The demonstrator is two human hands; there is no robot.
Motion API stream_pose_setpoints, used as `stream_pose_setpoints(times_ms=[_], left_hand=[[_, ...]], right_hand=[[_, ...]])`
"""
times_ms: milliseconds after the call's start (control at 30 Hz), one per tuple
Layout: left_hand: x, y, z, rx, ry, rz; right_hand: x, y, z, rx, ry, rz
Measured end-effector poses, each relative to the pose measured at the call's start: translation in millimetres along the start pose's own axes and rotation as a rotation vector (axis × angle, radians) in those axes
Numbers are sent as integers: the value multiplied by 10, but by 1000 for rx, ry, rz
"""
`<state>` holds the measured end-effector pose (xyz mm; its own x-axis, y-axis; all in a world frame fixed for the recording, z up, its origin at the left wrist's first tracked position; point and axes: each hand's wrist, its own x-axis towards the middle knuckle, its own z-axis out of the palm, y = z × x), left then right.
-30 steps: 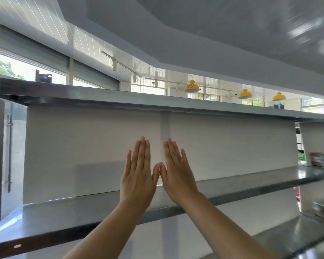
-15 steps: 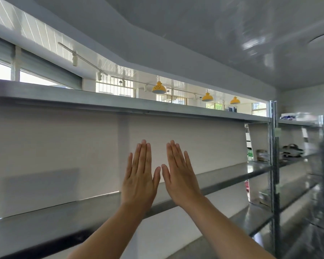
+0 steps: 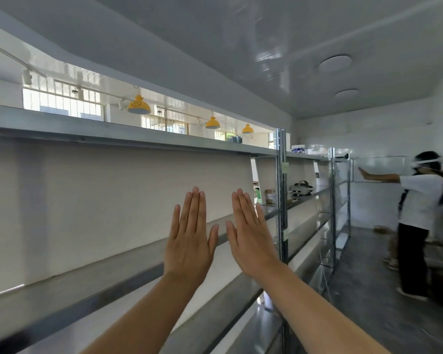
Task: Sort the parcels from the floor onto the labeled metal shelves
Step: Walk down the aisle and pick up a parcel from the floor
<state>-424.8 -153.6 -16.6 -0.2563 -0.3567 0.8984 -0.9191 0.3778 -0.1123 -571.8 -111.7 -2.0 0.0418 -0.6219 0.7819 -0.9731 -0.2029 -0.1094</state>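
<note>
— Orientation of the shelving?

— The metal shelves (image 3: 128, 267) are seen with the long axis running from near left to far right, receding toward an upright post (image 3: 281, 195). No parcel can be made out on the floor (image 3: 368, 290) or on the near boards.

— State of each grip?

— The left hand (image 3: 189, 238) and right hand (image 3: 251, 236) are held up flat, fingers extended together, backs to the camera, thumbs near but apart; nothing is gripped.

— Obscured items?

— Small objects on the far shelf (image 3: 301, 189) are blurred and cannot be identified. Both forearms are cut off at the lower edge.

— Surroundings?

— A second person (image 3: 417, 215) is noted at right with arms raised; yellow lamps (image 3: 138, 107) are hung beyond the top shelf.
</note>
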Motion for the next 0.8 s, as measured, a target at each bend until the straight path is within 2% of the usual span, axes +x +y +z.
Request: stream_pose_setpoints(times_ms=[467,800], left_hand=[[214,2064,877,-315,-27,182],[222,3581,1238,-555,-65,279]], right_hand=[[-643,1958,-434,-230,-28,263],[-1327,3172,-822,-449,-11,394]])
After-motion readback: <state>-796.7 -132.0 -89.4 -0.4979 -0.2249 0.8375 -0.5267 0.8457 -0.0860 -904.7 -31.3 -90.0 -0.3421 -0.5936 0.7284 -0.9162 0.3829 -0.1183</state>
